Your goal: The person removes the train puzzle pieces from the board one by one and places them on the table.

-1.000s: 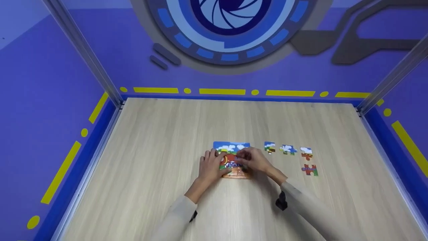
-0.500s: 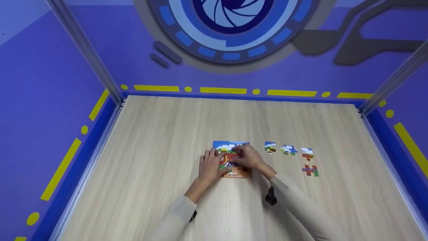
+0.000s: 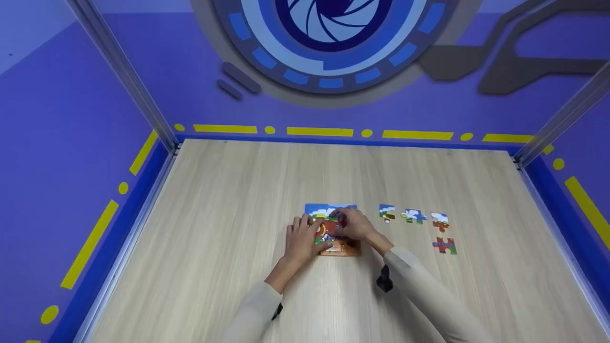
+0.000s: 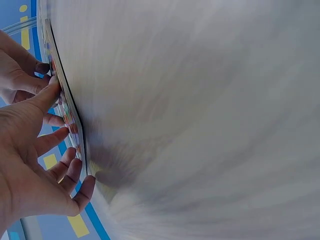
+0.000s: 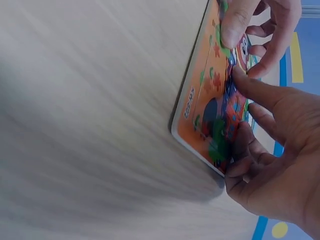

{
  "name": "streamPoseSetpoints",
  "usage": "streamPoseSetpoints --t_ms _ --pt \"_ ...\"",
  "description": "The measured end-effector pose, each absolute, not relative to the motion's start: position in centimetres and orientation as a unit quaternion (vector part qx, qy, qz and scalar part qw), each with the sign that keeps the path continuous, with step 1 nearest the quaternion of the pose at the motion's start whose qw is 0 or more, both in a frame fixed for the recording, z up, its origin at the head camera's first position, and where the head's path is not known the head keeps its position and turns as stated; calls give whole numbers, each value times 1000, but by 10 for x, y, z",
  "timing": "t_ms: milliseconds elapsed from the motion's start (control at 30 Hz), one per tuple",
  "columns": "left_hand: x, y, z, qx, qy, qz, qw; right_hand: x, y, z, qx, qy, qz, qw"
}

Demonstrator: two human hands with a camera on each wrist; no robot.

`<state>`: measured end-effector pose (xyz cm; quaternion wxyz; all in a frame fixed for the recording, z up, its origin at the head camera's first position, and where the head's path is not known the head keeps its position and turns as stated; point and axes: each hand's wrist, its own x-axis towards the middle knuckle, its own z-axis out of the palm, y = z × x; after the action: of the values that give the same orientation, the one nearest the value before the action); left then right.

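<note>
A jigsaw puzzle board (image 3: pixel 344 247) with a bright cartoon picture, blue sky at the top and an orange strip at the front, lies flat on the table. My left hand (image 3: pixel 301 242) rests on its left side, fingers spread and thumb pressing near the front, as the right wrist view also shows the thumb (image 5: pixel 236 25). Over the right half, my right hand (image 3: pixel 356 225) bends its thumb and fingers together at the picture, pinching what looks like a puzzle piece at the surface. The fingers mostly hide that piece.
Several loose puzzle pieces lie right of the board: a green and brown one (image 3: pixel 386 213), a sky one (image 3: pixel 413 216), a cloud and red one (image 3: pixel 440 221), and a red and green one (image 3: pixel 445 245). Blue-purple walls (image 3: pixel 267 114) enclose the wooden table (image 3: pixel 228 200).
My right hand has shifted left and slightly away from me, from the board's right edge to farther over the picture. My left hand stays in place. The loose pieces lie as before.
</note>
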<state>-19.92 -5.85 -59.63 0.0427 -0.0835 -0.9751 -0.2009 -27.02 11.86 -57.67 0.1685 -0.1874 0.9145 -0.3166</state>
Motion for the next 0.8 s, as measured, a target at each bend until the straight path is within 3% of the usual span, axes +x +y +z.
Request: streamPoseSetpoints --t_ms 367,600,800 --pt "-199 -56 -598 -83 -975 -204 32 -278 115 -569 -131 898 -350 234" --pt "-200 -56 -595 -82 -974 -210 28 -277 118 -569 -103 877 -403 239" --pt "-200 -56 -595 -71 -978 -196 21 -275 122 -571 -143 858 -440 224"
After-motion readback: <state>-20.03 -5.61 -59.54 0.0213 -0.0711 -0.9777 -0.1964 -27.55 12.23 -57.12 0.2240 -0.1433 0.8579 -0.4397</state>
